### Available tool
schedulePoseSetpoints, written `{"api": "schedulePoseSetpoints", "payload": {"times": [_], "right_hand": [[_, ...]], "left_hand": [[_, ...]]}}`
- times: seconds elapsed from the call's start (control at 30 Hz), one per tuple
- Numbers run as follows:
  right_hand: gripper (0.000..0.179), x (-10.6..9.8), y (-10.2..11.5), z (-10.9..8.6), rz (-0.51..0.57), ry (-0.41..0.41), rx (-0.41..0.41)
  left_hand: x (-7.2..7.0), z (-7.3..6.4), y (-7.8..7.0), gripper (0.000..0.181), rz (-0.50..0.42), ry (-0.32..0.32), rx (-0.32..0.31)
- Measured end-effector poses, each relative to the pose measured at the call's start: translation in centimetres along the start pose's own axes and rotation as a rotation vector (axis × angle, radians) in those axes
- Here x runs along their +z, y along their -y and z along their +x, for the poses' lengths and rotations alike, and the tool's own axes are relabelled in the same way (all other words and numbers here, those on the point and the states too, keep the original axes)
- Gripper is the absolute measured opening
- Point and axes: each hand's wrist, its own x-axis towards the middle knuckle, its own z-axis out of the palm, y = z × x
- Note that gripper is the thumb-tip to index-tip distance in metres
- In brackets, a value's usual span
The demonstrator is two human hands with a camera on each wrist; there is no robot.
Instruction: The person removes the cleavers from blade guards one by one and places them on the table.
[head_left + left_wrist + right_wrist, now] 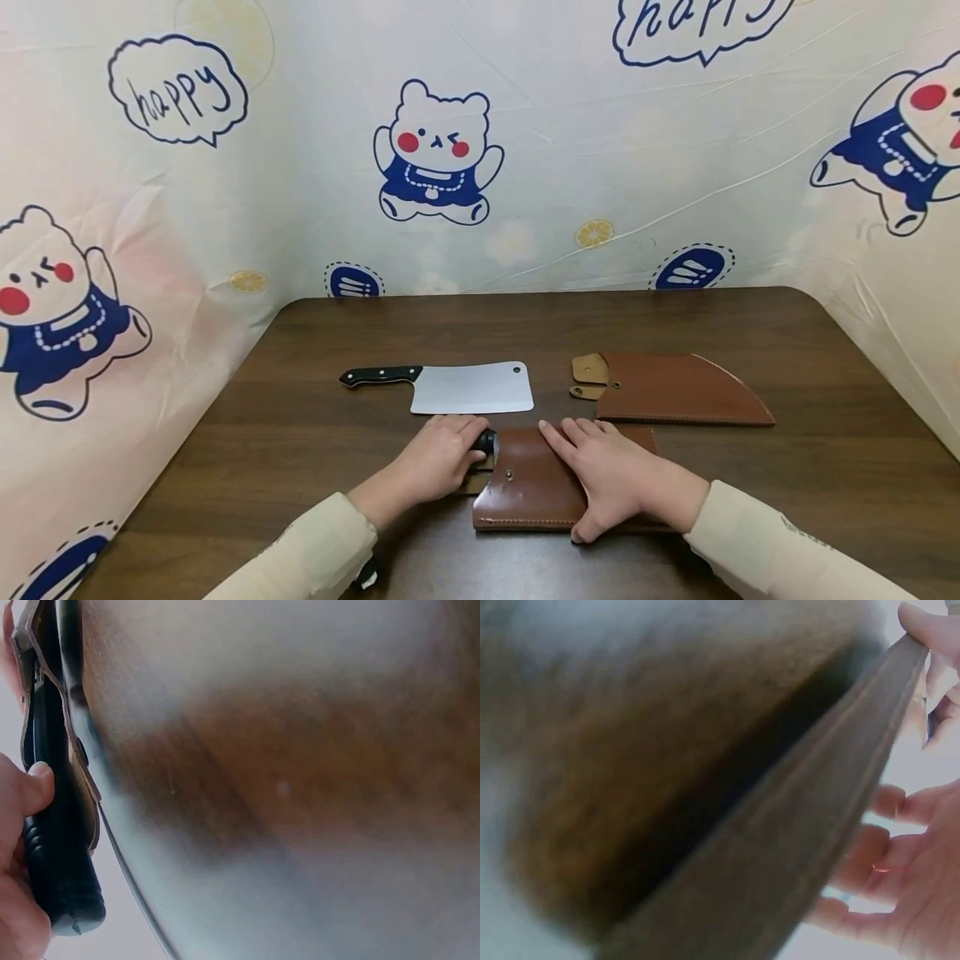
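Observation:
My left hand (438, 457) grips the black handle (56, 855) of a knife at the left end of a brown leather sheath (525, 500). The knife's blade is hidden, apparently inside the sheath. A tan strap (474, 483) sticks out beside the handle. My right hand (618, 475) rests spread across the sheath, thumb at its near edge and fingers toward its far edge. In the right wrist view the sheath's stitched edge (780, 825) runs diagonally, close to the fingers (862, 851).
Behind my left hand lies a cleaver (472, 389) with a black handle pointing left. A second brown leather sheath (675, 390), with tan straps, lies at the back right of the wooden table (247, 467). A printed cloth (555, 150) hangs around the table.

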Motion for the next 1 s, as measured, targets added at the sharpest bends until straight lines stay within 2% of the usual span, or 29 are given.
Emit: {"api": "schedulePoseSetpoints", "payload": {"times": [0.4,0.73,1.0], "right_hand": [[0.12,0.05,0.35,-0.25,-0.007,-0.022,0.02],[0.119,0.04,0.54,-0.35,-0.006,-0.015,0.043],[0.12,0.14,0.52,-0.39,-0.015,-0.023,0.04]], "left_hand": [[0.07,-0.04,-0.05,0.031,0.011,-0.05,0.017],[-0.19,-0.15,-0.17,0.031,-0.007,-0.025,-0.002],[-0.12,-0.2,-0.15,0.032,-0.009,-0.037,0.006]]}}
